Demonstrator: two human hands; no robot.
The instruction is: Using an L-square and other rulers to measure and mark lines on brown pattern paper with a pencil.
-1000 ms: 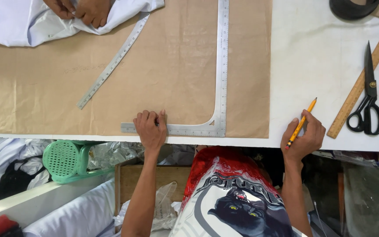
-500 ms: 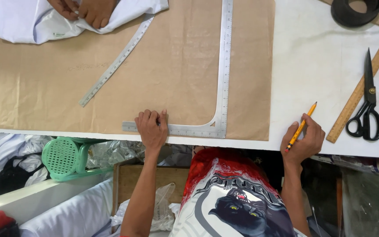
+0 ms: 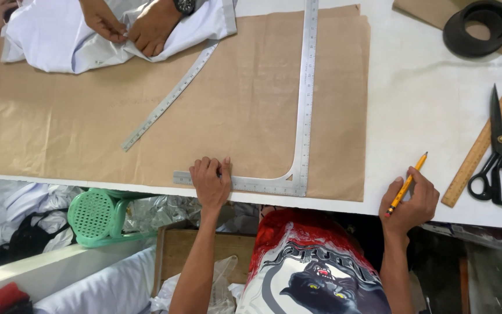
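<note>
My left hand [image 3: 211, 181] lies flat on the short arm of a metal L-square ruler [image 3: 305, 110], pressing it onto a sheet of brown pattern paper [image 3: 245, 99] near the table's front edge. My right hand [image 3: 411, 201] rests at the table edge to the right of the paper and grips a yellow pencil [image 3: 407, 183] that points up and to the right. The L-square's long arm runs up the paper's right side.
A straight metal ruler [image 3: 169, 97] lies slanted on the paper. Another person's hands [image 3: 130, 23] work white cloth [image 3: 59, 40] at the far left. A wooden ruler [image 3: 482, 142], black scissors [image 3: 497, 154] and a black tape ring [image 3: 479, 26] lie right. A green plastic stool [image 3: 97, 216] sits below.
The view has shifted slightly downward; my hands and the L-square stay in place. The other person's hands keep handling the white cloth.
</note>
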